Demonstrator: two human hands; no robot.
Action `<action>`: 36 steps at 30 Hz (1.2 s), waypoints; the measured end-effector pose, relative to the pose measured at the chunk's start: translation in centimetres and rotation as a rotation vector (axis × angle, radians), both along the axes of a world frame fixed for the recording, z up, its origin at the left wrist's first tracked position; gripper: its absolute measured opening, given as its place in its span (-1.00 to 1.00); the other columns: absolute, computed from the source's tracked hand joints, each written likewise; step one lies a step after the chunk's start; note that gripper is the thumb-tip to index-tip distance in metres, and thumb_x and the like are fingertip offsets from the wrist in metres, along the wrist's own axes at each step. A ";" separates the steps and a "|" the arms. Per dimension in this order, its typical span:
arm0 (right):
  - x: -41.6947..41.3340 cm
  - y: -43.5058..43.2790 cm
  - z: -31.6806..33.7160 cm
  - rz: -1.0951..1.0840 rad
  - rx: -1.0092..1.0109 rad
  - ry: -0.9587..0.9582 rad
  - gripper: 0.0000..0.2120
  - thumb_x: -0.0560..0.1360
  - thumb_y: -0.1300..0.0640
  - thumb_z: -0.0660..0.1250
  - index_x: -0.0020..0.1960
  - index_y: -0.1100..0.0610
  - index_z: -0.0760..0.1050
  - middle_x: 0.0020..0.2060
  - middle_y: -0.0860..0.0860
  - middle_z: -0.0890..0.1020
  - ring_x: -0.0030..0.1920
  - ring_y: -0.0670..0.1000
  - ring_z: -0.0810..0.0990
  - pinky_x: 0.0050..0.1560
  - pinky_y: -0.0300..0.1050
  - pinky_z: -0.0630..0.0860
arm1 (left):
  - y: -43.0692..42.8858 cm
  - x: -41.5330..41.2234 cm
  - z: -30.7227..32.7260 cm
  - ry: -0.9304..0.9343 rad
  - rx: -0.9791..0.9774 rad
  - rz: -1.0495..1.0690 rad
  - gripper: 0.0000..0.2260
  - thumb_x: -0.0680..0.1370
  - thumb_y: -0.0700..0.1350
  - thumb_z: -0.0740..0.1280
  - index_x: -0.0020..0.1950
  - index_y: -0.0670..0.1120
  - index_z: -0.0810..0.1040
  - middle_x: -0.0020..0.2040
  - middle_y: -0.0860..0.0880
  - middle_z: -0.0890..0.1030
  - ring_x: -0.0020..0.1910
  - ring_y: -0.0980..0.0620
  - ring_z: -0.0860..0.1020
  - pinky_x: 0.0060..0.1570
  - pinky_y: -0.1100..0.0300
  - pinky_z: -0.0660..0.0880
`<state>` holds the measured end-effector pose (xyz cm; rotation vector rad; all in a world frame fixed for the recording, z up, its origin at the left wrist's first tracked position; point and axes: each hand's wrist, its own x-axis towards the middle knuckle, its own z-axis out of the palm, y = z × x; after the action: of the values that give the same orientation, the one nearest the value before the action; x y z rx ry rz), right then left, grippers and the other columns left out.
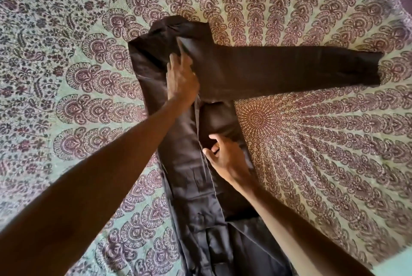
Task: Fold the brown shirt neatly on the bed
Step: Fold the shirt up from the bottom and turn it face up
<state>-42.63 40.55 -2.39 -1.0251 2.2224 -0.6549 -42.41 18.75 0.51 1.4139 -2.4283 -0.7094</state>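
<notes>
We see one brown shirt (189,186) lying lengthwise on the patterned bedspread (312,142), with one sleeve (301,68) stretched out to the right. Our left hand (181,77) presses flat, fingers straight, near the shoulder. Our right hand (225,157) pinches a fold lower down.

I get soft, even daylight, bright enough across the bed (312,164), with no glare. The light seems to come from about 3 o'clock. The right forearm (289,231) carries a pale lit edge on that side, while the left forearm (89,186) at 8 o'clock reads dark and flat. Shadows are faint and soft-edged. The brown shirt (289,70) is so dark that its folds barely show, apart from a dull sheen near 6 o'clock. The left hand (181,79) looks slightly smeared at the fingertips. The wide lens bows the bed's pattern toward every edge, and fine detail is soft throughout.
</notes>
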 end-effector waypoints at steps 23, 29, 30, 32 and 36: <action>12.3 24.0 4.2 0.463 0.383 0.455 -0.67 0.23 0.25 0.41 -0.02 0.09 0.54 -0.19 0.08 0.59 -0.22 0.14 0.59 -0.30 -0.02 0.52 | 28.0 16.5 -2.3 -0.055 1.068 0.342 -0.79 0.45 -0.28 0.42 -0.25 -0.03 0.46 -0.33 -0.13 0.59 -0.51 0.08 0.56 -0.33 0.12 0.60; 13.1 28.4 3.7 0.447 0.426 0.513 -0.69 0.19 0.25 0.49 -0.08 0.12 0.56 -0.21 0.07 0.59 -0.24 0.12 0.59 -0.24 0.01 0.54 | 31.8 17.9 -1.8 -0.103 1.032 0.307 -0.74 0.48 -0.32 0.41 -0.31 -0.07 0.43 -0.41 -0.08 0.54 -0.61 0.18 0.50 -0.40 0.16 0.58; 13.0 28.7 3.6 0.451 0.434 0.507 -0.66 0.17 0.25 0.50 -0.08 0.12 0.56 -0.21 0.08 0.59 -0.23 0.12 0.58 -0.23 0.01 0.54 | 32.2 18.1 -1.8 -0.101 1.020 0.310 -0.74 0.48 -0.32 0.41 -0.32 -0.08 0.43 -0.42 -0.08 0.54 -0.62 0.19 0.50 -0.42 0.18 0.57; 12.6 29.2 3.4 0.495 0.449 0.466 -0.59 0.13 0.26 0.52 -0.05 0.12 0.55 -0.19 0.08 0.58 -0.21 0.12 0.58 -0.21 0.00 0.54 | 32.7 18.3 -1.8 -0.122 0.991 0.312 -0.74 0.47 -0.32 0.42 -0.33 -0.09 0.44 -0.45 -0.07 0.55 -0.61 0.14 0.51 -0.36 0.11 0.60; 10.7 27.8 5.0 0.574 0.505 0.204 -0.57 0.24 0.30 0.47 0.08 0.12 0.51 -0.04 0.10 0.61 -0.03 0.15 0.59 -0.07 0.01 0.55 | 31.9 17.6 -0.6 -0.275 0.868 0.184 -0.84 0.38 -0.14 0.52 -0.33 -0.08 0.57 -0.23 -0.22 0.68 -0.21 -0.13 0.67 -0.02 -0.06 0.62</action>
<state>-31.94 68.37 2.64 -1.3969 1.9485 0.2592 -24.76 50.67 -0.11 2.1051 -2.1951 -1.7509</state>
